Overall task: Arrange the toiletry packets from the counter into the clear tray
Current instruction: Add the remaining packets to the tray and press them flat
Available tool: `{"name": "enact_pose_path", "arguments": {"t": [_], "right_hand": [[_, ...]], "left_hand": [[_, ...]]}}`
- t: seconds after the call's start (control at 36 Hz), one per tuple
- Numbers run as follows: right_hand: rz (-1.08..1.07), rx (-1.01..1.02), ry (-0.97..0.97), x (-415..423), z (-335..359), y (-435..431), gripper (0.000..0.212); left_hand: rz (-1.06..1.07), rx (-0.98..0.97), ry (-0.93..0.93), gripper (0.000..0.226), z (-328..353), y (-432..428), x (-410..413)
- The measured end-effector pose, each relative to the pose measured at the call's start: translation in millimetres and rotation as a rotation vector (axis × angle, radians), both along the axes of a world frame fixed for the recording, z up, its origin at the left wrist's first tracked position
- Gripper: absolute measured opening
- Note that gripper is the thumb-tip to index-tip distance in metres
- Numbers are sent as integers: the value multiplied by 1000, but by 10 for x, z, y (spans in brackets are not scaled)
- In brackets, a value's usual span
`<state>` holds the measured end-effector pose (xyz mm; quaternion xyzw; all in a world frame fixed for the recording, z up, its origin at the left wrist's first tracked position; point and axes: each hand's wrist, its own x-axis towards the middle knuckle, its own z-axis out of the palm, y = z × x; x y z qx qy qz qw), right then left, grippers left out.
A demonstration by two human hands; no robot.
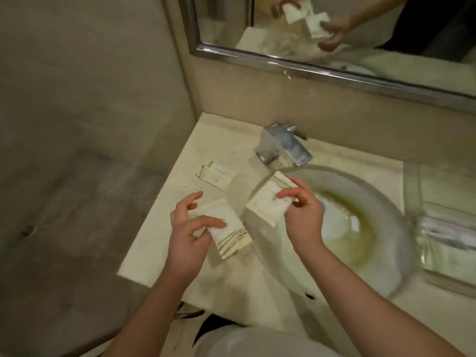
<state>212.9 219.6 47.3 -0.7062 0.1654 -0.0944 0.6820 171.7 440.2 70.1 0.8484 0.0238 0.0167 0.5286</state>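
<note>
My left hand (pixel 189 228) holds a white toiletry packet with gold stripes (pixel 229 234) above the pale counter (pixel 159 228), left of the basin. My right hand (pixel 302 212) grips a second white striped packet (pixel 269 200) over the basin's left rim. A third packet (pixel 215 173) lies flat on the counter near the back, left of the faucet. The clear tray (pixel 448 240) sits at the far right edge of the view, blurred, with something white inside that I cannot make out.
A glass bowl basin (pixel 342 228) with yellowish stains fills the middle right. A chrome faucet (pixel 283 145) stands behind it. A framed mirror (pixel 322 70) hangs above. The counter's left edge drops to the floor (pixel 64 202).
</note>
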Motion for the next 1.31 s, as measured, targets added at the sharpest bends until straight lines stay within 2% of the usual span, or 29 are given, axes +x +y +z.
{"name": "enact_pose_path", "arguments": {"t": [0.17,0.31,0.42,0.47,0.53,0.56,0.61,0.69,0.75,0.81,0.89,0.94,1.03,1.11,1.31], "right_hand": [[-191,30,-36,-623,184,-1135,47],[-228,-3,-82,-1130,242,-2058,57],[-216,109,-126,-1547,272,-2715,44],[-276,176,-116,-1732,281,-2975,35],[-380,147,-71,-1875,268,-3201,27],[-426,119,-47,-1935,254,-3315,29],[-504,113,-22,-2043,207,-3535,47],[-622,170,118,-2199,118,-3826,64],[-684,217,223,-2289,51,-3975,57],[-706,237,291,-2345,-13,-4077,45],[-656,230,377,-2372,-98,-4177,23],[-582,200,419,-2348,-140,-4245,17],[-472,118,459,-2230,-179,-4385,26],[-370,7,497,-2009,-182,-4564,43],[-86,-307,558,-1621,-100,-4902,22]], "left_hand": [[-99,-340,68,49,157,-1105,-32],[-122,-331,98,59,175,-2120,-254],[-188,-320,134,61,190,-2802,-428],[-232,-351,175,52,215,-3079,-512],[-231,-363,189,42,233,-3318,-583],[-216,-351,184,39,237,-3425,-606],[-199,-322,174,39,223,-3598,-630],[-188,-290,220,67,159,-3752,-632],[-152,-306,284,74,130,-3830,-623],[-112,-357,361,58,122,-3902,-595],[-103,-415,449,21,85,-3985,-557],[-84,-463,513,10,51,-4043,-539],[-37,-596,645,17,11,-4151,-494],[-1,-596,735,16,-52,-4237,-417],[71,-542,765,12,-237,-4423,-289]]}}
